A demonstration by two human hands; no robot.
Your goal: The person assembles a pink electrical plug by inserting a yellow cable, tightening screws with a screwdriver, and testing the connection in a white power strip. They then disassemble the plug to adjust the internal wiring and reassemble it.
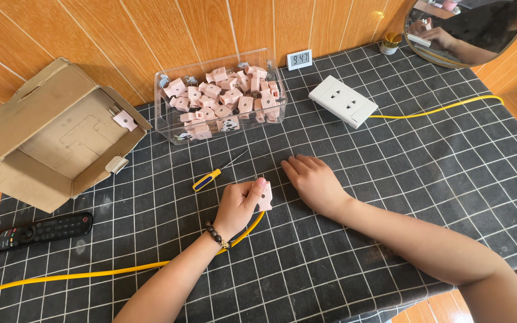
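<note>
My left hand (239, 203) is closed around a small pink plug adapter (265, 196) at the middle of the checked black tablecloth. A yellow cable (91, 274) runs out from under that hand toward the left edge. My right hand (313, 181) lies flat on the cloth just right of the adapter, palm down, fingers together, holding nothing. A small screwdriver with a yellow and blue handle (207, 179) lies just above and left of my left hand.
A clear plastic bin (270, 115) full of several pink adapters stands at the back. An open cardboard box (55, 134) holds two adapters at left. A black remote (34, 232), a white socket strip (342, 100) on a yellow cord, a small digital clock (299, 58) and a round mirror (468, 30) are also here.
</note>
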